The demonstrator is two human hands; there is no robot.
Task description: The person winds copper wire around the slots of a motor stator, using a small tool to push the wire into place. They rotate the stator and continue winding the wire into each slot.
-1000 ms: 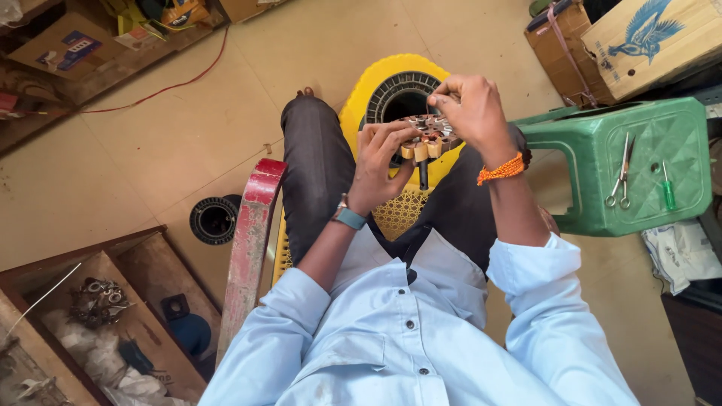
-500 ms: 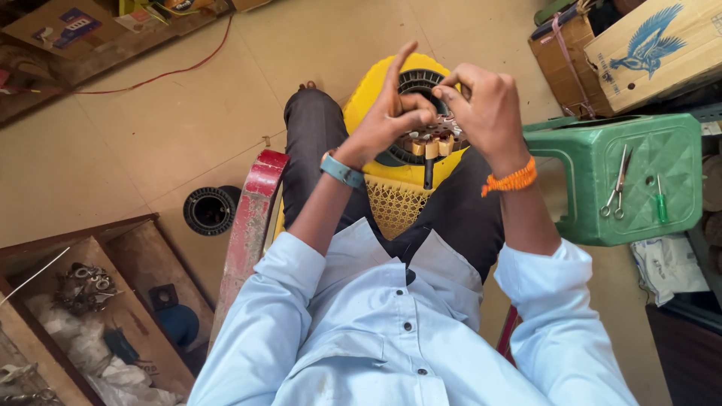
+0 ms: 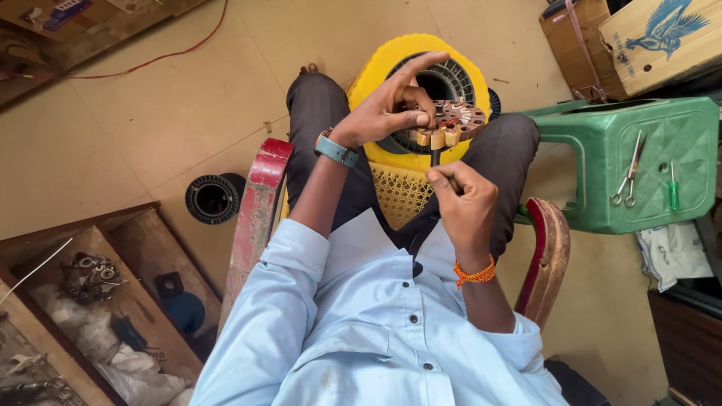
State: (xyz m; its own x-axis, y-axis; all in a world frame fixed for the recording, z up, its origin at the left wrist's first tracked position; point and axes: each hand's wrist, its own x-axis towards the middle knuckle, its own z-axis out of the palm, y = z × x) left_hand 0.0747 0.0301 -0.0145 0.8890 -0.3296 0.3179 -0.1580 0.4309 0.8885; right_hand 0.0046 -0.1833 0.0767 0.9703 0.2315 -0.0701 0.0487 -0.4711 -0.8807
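Here my left hand point(image 3: 387, 113) pinches the rim of the copper-wound stator point(image 3: 449, 124) above my lap, index finger stretched out. My right hand point(image 3: 466, 199) is clenched round its dark shaft point(image 3: 435, 158) below, over the yellow stool point(image 3: 410, 68).

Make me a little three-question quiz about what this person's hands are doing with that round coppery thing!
1. True or false: the left hand touches the round copper-wound part.
2. What does the right hand grip? A) the scissors B) the dark shaft under the part C) the green screwdriver
3. Fill in: the scissors lie on the green ____.

Key: 1 true. 2 B, the dark shaft. 3 stool, next to the screwdriver.
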